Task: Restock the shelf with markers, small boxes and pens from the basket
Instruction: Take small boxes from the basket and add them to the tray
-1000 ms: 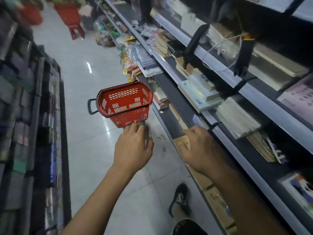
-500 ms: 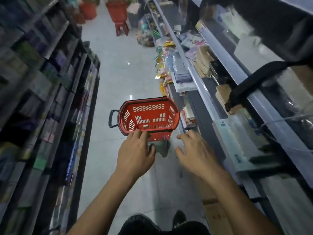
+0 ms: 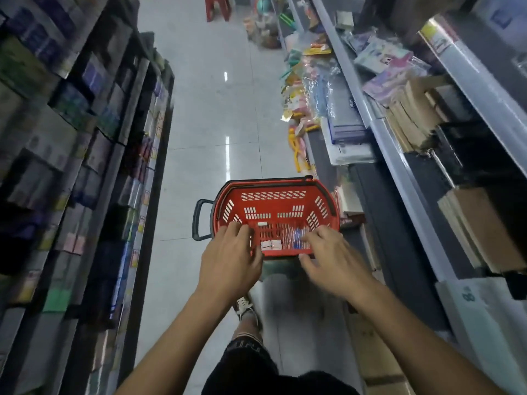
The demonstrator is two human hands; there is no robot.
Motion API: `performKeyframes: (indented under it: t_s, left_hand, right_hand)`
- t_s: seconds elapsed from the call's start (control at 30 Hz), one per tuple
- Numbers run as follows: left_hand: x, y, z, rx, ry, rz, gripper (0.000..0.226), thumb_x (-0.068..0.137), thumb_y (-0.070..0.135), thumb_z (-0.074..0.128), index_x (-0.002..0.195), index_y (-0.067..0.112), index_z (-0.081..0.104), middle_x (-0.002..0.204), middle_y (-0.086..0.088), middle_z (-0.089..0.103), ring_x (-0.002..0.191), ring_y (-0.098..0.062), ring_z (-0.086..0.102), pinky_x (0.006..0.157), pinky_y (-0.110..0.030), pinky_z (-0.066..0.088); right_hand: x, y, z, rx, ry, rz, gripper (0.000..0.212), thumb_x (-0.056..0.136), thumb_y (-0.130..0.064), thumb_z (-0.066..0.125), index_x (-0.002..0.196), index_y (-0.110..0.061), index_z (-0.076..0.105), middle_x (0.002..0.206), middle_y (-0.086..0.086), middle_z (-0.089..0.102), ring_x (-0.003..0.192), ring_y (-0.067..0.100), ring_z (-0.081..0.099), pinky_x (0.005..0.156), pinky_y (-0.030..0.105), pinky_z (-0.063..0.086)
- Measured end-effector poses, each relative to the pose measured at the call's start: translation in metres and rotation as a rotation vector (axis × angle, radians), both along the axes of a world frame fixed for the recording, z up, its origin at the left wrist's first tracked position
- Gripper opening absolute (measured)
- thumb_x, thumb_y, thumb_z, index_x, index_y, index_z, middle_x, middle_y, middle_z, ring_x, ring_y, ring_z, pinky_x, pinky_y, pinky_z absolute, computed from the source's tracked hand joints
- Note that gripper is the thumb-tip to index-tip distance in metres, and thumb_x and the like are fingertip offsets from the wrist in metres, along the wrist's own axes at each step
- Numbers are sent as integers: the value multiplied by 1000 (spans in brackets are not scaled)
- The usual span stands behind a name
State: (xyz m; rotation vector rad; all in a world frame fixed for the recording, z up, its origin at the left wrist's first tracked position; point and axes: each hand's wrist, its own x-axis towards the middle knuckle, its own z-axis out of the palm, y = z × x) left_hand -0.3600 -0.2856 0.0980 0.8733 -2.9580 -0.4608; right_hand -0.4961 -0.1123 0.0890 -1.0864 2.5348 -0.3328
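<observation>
A red basket (image 3: 273, 215) stands in the aisle on the pale tiled floor (image 3: 205, 115), raised on something greenish just below its near rim that is too blurred to name. Its black handle (image 3: 199, 219) sticks out on the left side. On the basket's bottom lie a pair of small white boxes (image 3: 271, 244) near the front wall, another small white box (image 3: 262, 224) a little behind them, and to their right a row of thin pens (image 3: 296, 238) with blue parts, blurred.

The left hand (image 3: 229, 266) reaches over the basket's near left rim, its grip apart with fingers spread and loosely bent, holding nothing. The right hand (image 3: 330, 260) reaches over the near right rim, fingers likewise spread and empty, fingertips just beside the pens; contact cannot be told.

To the right of the basket runs the shelf (image 3: 399, 155) with grey edges, carrying stacked brown packs (image 3: 413, 115) and packets in clear wrap (image 3: 382, 61). To the basket's left stands another rack (image 3: 85, 138) of boxed goods. Below the basket, the person's shoe (image 3: 245, 305) shows on the floor.
</observation>
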Motion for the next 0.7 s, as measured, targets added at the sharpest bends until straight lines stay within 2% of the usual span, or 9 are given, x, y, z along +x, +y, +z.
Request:
performKeyframes:
  t_s: [0.23,0.4,0.53,0.7]
  left_hand:
    - [-63,-92,-32,100,-124,-121,42,102,50,50,135,24,50,136,4,58,120,-18,55,96,-35,52]
    - [-107,-125,-74,133,-231,-162,33,99,43,51,124,20,53,122,-1,59,110,-21,54,87,-36,54]
    - [-140,-142,-133,189,-289,-121,33,99,43,53,125,21,53,123,0,60,111,-20,55,88,-36,55]
    - [-175,-156,-240,270,-372,-4,35,98,42,55,124,19,56,120,-3,62,108,-24,59,85,-42,57]
  right_hand:
    - [-52,-78,-35,108,-115,-10,32,100,-37,55,127,-20,59,119,-4,54,110,14,53,86,28,50]
    - [-84,-105,-81,133,-203,-43,28,99,-36,55,123,-21,60,112,-8,50,106,11,52,86,30,51]
    - [-116,-122,-148,154,-283,-49,26,99,-31,58,122,-20,62,113,-6,54,105,10,51,90,27,46]
    - [-158,-144,-264,214,-350,-31,27,95,-23,61,119,-14,68,112,4,64,107,22,61,96,37,51]
